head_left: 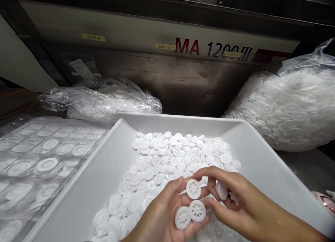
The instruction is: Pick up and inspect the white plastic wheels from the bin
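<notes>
My left hand (170, 214) is cupped palm up over the bin, with three small white plastic gear wheels lying on its palm and fingers: an upper wheel (193, 189), a right wheel (197, 211) and a left wheel (183, 218). Their spoked faces show. Beside it, my right hand (235, 200) has its fingers curled around more white wheels; one wheel (222, 190) shows edge-on between them, another behind it is partly hidden. The fingertips of both hands meet near the upper wheel. Below, a heap of similar white wheels (157, 168) covers the floor of the grey bin (261, 165).
Left of the bin lies a clear plastic blister tray (28, 151) with wheels in its pockets. Behind it rests a clear bag (110, 99) of white parts. A fuller bag (290, 106) stands at the right. A machine panel (136, 32) rises behind the bin.
</notes>
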The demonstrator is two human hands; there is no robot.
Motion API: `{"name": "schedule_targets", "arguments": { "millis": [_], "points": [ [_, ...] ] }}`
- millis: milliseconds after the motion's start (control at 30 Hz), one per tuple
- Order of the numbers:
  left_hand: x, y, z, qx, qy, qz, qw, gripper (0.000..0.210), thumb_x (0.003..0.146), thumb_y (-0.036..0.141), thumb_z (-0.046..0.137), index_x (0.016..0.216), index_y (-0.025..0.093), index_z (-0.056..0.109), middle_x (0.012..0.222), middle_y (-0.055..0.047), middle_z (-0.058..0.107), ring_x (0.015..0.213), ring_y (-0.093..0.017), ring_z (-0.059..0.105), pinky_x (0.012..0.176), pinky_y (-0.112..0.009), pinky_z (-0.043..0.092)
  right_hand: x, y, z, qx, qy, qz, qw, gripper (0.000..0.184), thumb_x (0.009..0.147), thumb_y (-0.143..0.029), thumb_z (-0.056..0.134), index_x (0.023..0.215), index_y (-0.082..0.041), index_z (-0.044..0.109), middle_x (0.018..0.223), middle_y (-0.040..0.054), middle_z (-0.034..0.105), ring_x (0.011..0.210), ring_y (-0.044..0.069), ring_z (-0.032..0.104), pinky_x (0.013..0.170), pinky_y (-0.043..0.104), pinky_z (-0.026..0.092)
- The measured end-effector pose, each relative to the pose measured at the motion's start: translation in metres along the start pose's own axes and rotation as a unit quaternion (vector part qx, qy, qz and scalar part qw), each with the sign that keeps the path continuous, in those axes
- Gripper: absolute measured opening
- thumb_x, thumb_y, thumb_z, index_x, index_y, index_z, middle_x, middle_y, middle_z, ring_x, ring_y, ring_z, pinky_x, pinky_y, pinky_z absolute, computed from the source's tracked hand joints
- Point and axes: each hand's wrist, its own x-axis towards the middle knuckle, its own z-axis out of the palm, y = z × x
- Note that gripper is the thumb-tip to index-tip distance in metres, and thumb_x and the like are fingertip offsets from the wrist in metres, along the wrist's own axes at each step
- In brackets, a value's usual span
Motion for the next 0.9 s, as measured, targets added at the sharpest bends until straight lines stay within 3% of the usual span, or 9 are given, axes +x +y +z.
{"name": "schedule_targets", "arguments": {
  "millis": [267,367,500,600,700,800,900],
  "points": [
    [0.003,-0.009,-0.002,0.001,-0.017,0.046,0.999,0.022,0.083,0.03,0.051,0.084,0.015,0.067,0.1,-0.009,0.07,0.09,-0.017,0.064,0.091,-0.032,0.045,-0.001,0.002,-0.002,0.018,-0.002,0.033,0.999,0.037,0.081,-0.025,0.058,0.114,-0.038,0.046,0.086,-0.0065,0.053,0.073,0.01,0.05,0.061,0.018,0.043],
    [0.003,-0.007,-0.002,-0.003,-0.017,0.04,0.999,0.026,0.084,0.031,0.05,0.091,0.012,0.066,0.099,-0.011,0.07,0.093,-0.019,0.064,0.094,-0.035,0.043,-0.003,0.005,-0.001,0.017,-0.006,0.028,0.999,0.042,0.081,-0.024,0.059,0.117,-0.04,0.044,0.085,-0.006,0.05,0.074,0.01,0.049,0.062,0.016,0.043],
    [0.005,-0.004,-0.003,0.01,-0.032,0.052,0.998,0.03,0.086,0.032,0.045,0.097,0.01,0.062,0.099,-0.014,0.068,0.103,-0.024,0.06,0.095,-0.038,0.041,-0.002,0.006,0.001,-0.007,-0.008,-0.035,0.999,0.049,0.079,-0.023,0.063,0.12,-0.04,0.044,0.08,-0.0056,0.046,0.075,0.009,0.049,0.061,0.015,0.043],
    [0.004,-0.002,-0.003,-0.016,-0.036,0.047,0.998,0.026,0.084,0.028,0.047,0.102,0.012,0.056,0.092,-0.011,0.068,0.101,-0.024,0.061,0.095,-0.037,0.041,0.001,0.005,0.002,-0.049,-0.013,-0.091,0.995,0.035,0.08,-0.02,0.063,0.109,-0.035,0.051,0.083,-0.0068,0.053,0.073,0.008,0.05,0.061,0.016,0.041],
    [0.001,-0.002,-0.003,-0.031,0.007,0.042,0.999,0.038,0.079,0.015,0.049,0.117,0.011,0.047,0.086,-0.007,0.067,0.096,-0.022,0.063,0.094,-0.037,0.041,0.002,0.006,0.002,-0.076,-0.017,-0.12,0.99,0.023,0.083,-0.021,0.063,0.102,-0.031,0.056,0.086,-0.0069,0.056,0.075,0.007,0.052,0.067,0.019,0.04],
    [-0.002,-0.002,-0.001,-0.042,0.005,0.036,0.998,0.053,0.069,0.004,0.044,0.122,0.009,0.043,0.088,-0.007,0.067,0.095,-0.021,0.063,0.094,-0.038,0.041,0.001,0.008,0.001,-0.077,-0.022,-0.127,0.989,0.035,0.083,-0.02,0.063,0.112,-0.036,0.052,0.088,-0.0055,0.053,0.08,0.009,0.054,0.069,0.021,0.042],
    [-0.003,-0.002,-0.001,-0.03,-0.017,0.036,0.999,0.049,0.067,0.004,0.042,0.114,0.009,0.051,0.092,-0.009,0.066,0.098,-0.022,0.061,0.096,-0.038,0.04,0.0,0.009,-0.001,-0.08,-0.04,-0.136,0.987,0.036,0.085,-0.021,0.061,0.116,-0.037,0.051,0.091,-0.0043,0.052,0.081,0.009,0.055,0.07,0.022,0.044]
  ]
}}
